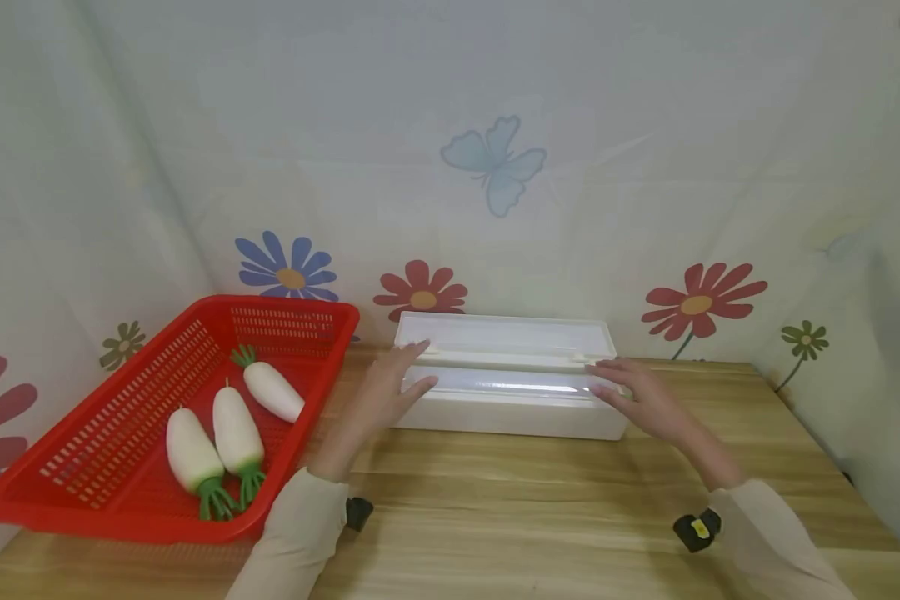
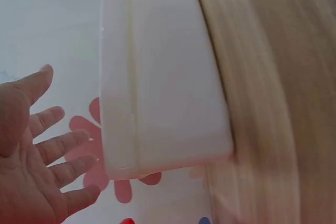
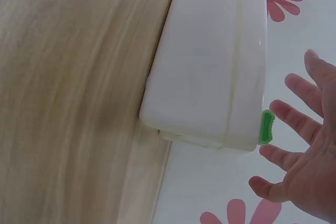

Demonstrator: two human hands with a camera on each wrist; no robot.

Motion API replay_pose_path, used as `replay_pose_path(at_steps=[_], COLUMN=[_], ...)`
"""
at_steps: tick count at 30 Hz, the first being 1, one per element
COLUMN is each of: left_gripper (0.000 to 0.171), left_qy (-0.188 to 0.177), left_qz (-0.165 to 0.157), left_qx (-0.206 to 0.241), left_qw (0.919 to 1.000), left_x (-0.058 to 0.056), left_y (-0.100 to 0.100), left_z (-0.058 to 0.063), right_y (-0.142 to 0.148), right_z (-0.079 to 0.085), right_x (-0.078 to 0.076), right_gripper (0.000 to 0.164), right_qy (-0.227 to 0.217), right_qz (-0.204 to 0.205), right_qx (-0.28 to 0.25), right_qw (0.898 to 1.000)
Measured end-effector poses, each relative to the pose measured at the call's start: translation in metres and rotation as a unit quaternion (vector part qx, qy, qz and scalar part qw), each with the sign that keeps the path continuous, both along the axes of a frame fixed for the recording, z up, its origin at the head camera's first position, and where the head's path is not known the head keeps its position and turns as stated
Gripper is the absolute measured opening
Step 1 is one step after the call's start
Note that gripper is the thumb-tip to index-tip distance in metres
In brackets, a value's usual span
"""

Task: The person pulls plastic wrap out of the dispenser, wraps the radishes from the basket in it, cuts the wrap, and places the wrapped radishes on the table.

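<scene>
A long white box [image 1: 510, 417] with a see-through lid [image 1: 502, 382] lies lengthwise on the table, near the wall. At its left end, my left hand [image 1: 390, 383] is held over the corner with fingers spread. My right hand [image 1: 645, 400] mirrors it at the right end, its fingertips overlapping the lid's edge. In the left wrist view the spread left hand [image 2: 31, 166] appears beside the box's top edge, holding nothing. The right wrist view has the right hand [image 3: 315, 145] with its fingers apart, close to a small green tab [image 3: 266, 127] on the box's corner.
To the left stands a red slotted basket [image 1: 120, 529] with three white radishes [image 1: 193, 450] in it, green tops attached. Behind the wooden table [image 1: 495, 517] hangs a pale cloth [image 1: 607, 208] printed with flowers and a butterfly. Black straps with small devices [image 1: 696, 531] are at both wrists.
</scene>
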State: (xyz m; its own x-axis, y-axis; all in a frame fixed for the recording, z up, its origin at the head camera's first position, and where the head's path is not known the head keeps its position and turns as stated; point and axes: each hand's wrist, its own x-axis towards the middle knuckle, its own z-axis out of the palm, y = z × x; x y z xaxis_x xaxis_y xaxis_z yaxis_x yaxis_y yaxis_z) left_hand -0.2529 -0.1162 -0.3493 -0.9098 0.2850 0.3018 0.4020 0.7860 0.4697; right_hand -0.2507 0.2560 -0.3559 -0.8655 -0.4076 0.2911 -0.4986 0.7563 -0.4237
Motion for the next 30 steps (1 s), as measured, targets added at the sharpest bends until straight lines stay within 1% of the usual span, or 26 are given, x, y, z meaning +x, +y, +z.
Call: replay_pose_path(at_steps=[2, 4, 6, 8, 12, 15, 18, 21, 26, 30], left_gripper=[0.057, 0.049, 0.042, 0.036, 0.026, 0.020, 0.017, 0.017, 0.018, 0.015], left_qy=[-0.016, -0.024, -0.030, -0.030, -0.038, -0.052, -0.064, -0.071, -0.065, -0.058], left_qz=[0.002, 0.013, 0.022, 0.023, 0.025, 0.035, 0.042, 0.050, 0.060, 0.063], left_qx=[0.025, 0.037, 0.041, 0.043, 0.054, 0.060, 0.058, 0.059, 0.065, 0.066], left_qw=[0.9996, 0.9990, 0.9985, 0.9984, 0.9975, 0.9962, 0.9954, 0.9945, 0.9940, 0.9941], left_x=[-0.001, -0.003, -0.004, -0.006, -0.010, -0.012, -0.012, -0.013, -0.017, -0.020], left_y=[0.000, 0.001, 0.001, 0.002, 0.002, 0.002, 0.001, 0.001, 0.003, 0.004], left_z=[-0.004, -0.007, -0.010, -0.011, -0.014, -0.015, -0.017, -0.018, -0.018, -0.018], right_y=[0.000, 0.000, -0.001, -0.001, -0.001, -0.002, -0.002, -0.001, 0.001, 0.002], right_z=[-0.003, -0.005, -0.008, -0.010, -0.013, -0.015, -0.017, -0.018, -0.018, -0.017], right_x=[0.000, -0.001, -0.001, -0.002, -0.005, -0.006, -0.007, -0.008, -0.011, -0.014], right_gripper=[0.038, 0.034, 0.028, 0.023, 0.017, 0.014, 0.011, 0.011, 0.011, 0.011], right_qy=[0.004, 0.012, 0.021, 0.027, 0.031, 0.033, 0.027, 0.017, 0.003, 0.002], right_qz=[-0.001, -0.002, -0.002, -0.003, -0.006, -0.005, -0.005, -0.010, -0.004, 0.010], right_qx=[-0.012, -0.019, -0.017, -0.014, -0.012, -0.020, -0.030, -0.039, -0.055, -0.065], right_qw=[1.000, 1.000, 1.000, 1.000, 0.999, 0.999, 0.999, 0.999, 0.998, 0.998])
